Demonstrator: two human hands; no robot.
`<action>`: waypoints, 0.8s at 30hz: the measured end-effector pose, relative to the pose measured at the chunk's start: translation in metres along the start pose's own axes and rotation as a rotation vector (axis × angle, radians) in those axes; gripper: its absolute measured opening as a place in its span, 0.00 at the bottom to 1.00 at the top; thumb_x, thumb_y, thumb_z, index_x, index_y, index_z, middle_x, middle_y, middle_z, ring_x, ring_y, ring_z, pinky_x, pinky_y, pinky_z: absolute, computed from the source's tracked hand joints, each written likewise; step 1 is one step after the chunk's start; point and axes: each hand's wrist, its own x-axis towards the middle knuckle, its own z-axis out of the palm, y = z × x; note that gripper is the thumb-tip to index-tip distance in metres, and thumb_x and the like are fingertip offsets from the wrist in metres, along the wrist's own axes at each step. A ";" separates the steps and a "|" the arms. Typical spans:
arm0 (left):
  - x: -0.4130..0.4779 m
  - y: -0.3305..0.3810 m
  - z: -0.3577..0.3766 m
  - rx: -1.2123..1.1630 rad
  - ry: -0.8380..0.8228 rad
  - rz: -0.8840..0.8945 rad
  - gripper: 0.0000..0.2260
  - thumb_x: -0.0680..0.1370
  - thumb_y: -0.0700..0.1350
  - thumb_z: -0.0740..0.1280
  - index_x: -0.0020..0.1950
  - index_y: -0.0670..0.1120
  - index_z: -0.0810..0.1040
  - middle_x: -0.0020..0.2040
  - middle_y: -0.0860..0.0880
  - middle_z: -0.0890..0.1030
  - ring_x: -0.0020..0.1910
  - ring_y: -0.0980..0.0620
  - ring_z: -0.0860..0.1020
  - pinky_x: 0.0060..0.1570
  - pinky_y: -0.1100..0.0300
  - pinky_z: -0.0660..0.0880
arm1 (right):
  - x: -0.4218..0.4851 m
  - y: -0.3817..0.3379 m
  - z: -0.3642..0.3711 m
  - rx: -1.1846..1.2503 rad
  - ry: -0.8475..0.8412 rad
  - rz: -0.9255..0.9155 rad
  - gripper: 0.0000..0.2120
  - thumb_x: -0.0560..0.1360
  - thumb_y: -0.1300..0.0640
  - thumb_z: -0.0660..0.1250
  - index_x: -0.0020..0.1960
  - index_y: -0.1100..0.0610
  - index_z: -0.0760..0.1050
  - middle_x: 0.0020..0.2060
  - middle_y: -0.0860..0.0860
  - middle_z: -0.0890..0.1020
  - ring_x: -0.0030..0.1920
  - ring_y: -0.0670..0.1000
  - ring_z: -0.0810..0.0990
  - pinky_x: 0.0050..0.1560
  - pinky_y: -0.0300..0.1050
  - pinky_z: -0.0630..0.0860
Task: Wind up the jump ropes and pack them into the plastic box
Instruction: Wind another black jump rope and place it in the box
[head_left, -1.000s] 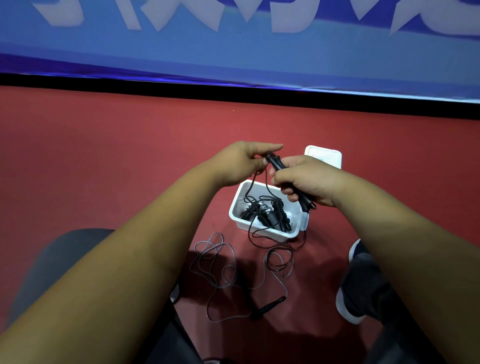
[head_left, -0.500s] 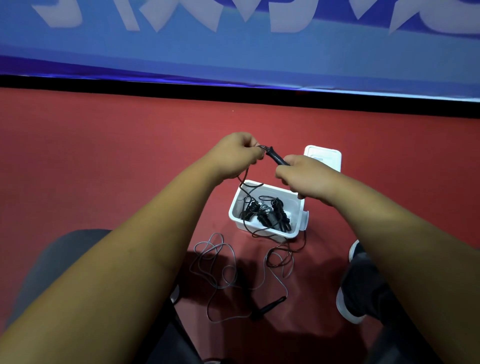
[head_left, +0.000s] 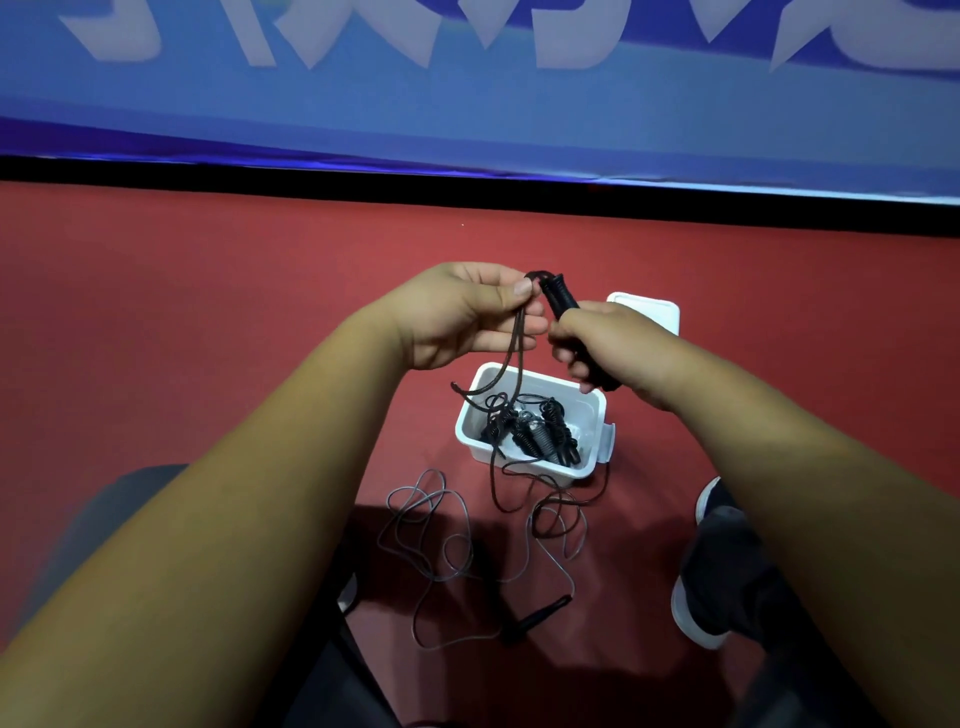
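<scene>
- While the head camera looks down, both hands are raised above the red floor (head_left: 208, 312), close together and just above the box.
- Right hand (head_left: 608, 343): fingers curled round a black ribbed jump-rope handle (head_left: 558, 299). The handle is tilted, its upper end sticking out towards the left hand and its lower end showing below the fingers.
- Left hand (head_left: 467, 312): thumb and fingers pinch the dark brown rope cord (head_left: 514, 353) right at the handle's upper end, where the cord makes a small loop.
- From the left hand the cord hangs in two strands, crosses the open box and goes over its front wall. It ends in loose dark loops (head_left: 556, 514) on the floor, just in front of the box.
- White rectangular plastic box (head_left: 540, 474): on the floor under the hands, open, with a clip on its right end.
- Inside it lie several wound black jump ropes (head_left: 540, 436), cords coiled tight round the handles. I cannot tell how many.
- White plastic lid (head_left: 649, 312): flat on the floor beyond the box, partly hidden by the right hand.
- Loose grey jump rope (head_left: 447, 540): sprawled in open loops on the floor nearer the person, left of the dark loops, ending at a black handle (head_left: 535, 616).
- Dark shoe with a white sole (head_left: 722, 561): right of the ropes.
- Blue banner with pale lettering (head_left: 467, 104): along the far edge, a black strip (head_left: 467, 184) below it.
</scene>
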 end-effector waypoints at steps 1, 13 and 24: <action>0.001 0.001 0.004 -0.031 0.002 0.020 0.05 0.83 0.38 0.66 0.50 0.41 0.81 0.44 0.44 0.84 0.47 0.48 0.87 0.50 0.51 0.85 | 0.000 0.001 0.000 0.028 0.019 -0.026 0.04 0.78 0.56 0.64 0.50 0.53 0.77 0.36 0.49 0.80 0.33 0.50 0.75 0.35 0.44 0.75; 0.006 0.008 0.013 0.129 0.266 0.265 0.10 0.82 0.47 0.71 0.56 0.41 0.83 0.44 0.51 0.86 0.29 0.54 0.64 0.28 0.62 0.59 | 0.000 0.001 0.023 0.542 -0.095 -0.188 0.21 0.73 0.61 0.69 0.65 0.65 0.76 0.48 0.60 0.85 0.47 0.56 0.83 0.52 0.49 0.80; 0.006 0.007 0.004 0.133 0.286 0.237 0.11 0.80 0.53 0.73 0.54 0.46 0.86 0.58 0.47 0.87 0.30 0.53 0.61 0.27 0.61 0.57 | -0.005 -0.006 0.035 0.572 -0.081 -0.135 0.03 0.82 0.65 0.69 0.53 0.61 0.76 0.41 0.59 0.84 0.40 0.54 0.84 0.45 0.46 0.84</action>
